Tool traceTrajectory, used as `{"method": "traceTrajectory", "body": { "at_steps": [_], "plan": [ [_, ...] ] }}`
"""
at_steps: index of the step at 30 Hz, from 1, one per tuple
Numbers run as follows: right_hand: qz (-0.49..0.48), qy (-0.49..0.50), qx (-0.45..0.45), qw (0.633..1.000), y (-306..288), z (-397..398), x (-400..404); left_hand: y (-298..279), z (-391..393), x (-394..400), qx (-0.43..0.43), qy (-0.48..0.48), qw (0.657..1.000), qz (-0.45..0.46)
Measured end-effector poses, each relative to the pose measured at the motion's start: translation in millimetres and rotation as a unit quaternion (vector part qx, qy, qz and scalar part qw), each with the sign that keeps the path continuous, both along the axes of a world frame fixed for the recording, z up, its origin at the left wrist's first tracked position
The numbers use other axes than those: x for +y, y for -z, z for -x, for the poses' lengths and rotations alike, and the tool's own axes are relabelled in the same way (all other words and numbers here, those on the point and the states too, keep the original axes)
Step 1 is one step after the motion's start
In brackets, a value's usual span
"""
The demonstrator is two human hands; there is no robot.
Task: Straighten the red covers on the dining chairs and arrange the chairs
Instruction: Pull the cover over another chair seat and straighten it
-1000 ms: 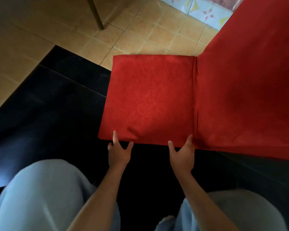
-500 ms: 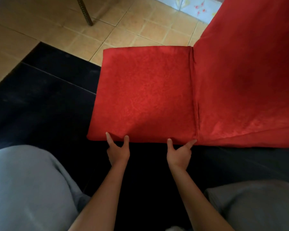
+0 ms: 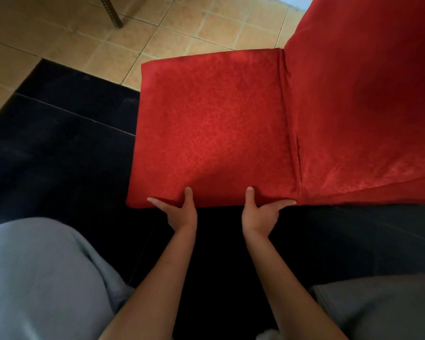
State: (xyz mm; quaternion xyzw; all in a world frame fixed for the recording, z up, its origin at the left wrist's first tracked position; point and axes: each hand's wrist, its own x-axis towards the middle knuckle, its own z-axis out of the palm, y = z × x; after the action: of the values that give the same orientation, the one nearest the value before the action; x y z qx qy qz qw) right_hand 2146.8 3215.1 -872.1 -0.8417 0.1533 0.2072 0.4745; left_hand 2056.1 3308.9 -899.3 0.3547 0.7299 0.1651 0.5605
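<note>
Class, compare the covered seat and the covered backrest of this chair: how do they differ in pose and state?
The seat lies flat, while the backrest rises from its rear edge. The left hand and right hand grip the seat's near edge; neither touches the backrest. The seat shows whole; the frame cuts off the backrest. Both wear the same patterned red fabric.

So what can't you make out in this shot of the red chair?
Head view only:
- Chair legs: hidden under the red seat cover.
- Backrest top: cut off by the frame's edge.
- Left hand and right hand: other fingers hidden under the seat edge.
- Other chairs: out of frame.
</note>
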Motion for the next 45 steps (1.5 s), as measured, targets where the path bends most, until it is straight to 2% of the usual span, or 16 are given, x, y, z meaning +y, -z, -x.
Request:
{"method": "traceTrajectory", "body": {
  "at_steps": [6,9,13,17,21,25,31,45],
  "plan": [
    [-0.037,0.083,0.064,0.994,-1.7,-12.7,20.3,3.2,-14.3,6.9,-0.078,-0.090,0.993,0.010],
    [-0.063,0.154,0.068,0.984,0.3,-19.9,30.6,10.1,-18.9,4.8,-0.086,-0.113,0.990,-0.004],
    [-0.077,0.192,0.058,0.977,11.9,-21.3,36.3,19.4,-25.0,4.0,-0.084,-0.126,0.988,-0.025],
    [-0.085,0.196,0.042,0.976,23.3,-20.8,35.0,23.8,-36.8,6.2,-0.059,-0.185,0.981,-0.010],
    [-0.089,0.185,0.032,0.978,27.1,-21.6,32.7,29.8,-38.7,6.5,-0.117,-0.216,0.969,0.018],
    [-0.087,0.179,0.032,0.980,28.9,-22.0,32.1,31.3,-37.9,7.8,-0.148,-0.236,0.960,0.018],
    [-0.088,0.175,0.038,0.980,32.7,-22.8,30.4,32.1,-40.4,8.8,-0.154,-0.262,0.952,0.014],
    [-0.093,0.178,-0.008,0.980,40.8,-22.4,30.1,28.1,-46.1,11.7,-0.160,-0.306,0.938,0.017]
  ]
}}
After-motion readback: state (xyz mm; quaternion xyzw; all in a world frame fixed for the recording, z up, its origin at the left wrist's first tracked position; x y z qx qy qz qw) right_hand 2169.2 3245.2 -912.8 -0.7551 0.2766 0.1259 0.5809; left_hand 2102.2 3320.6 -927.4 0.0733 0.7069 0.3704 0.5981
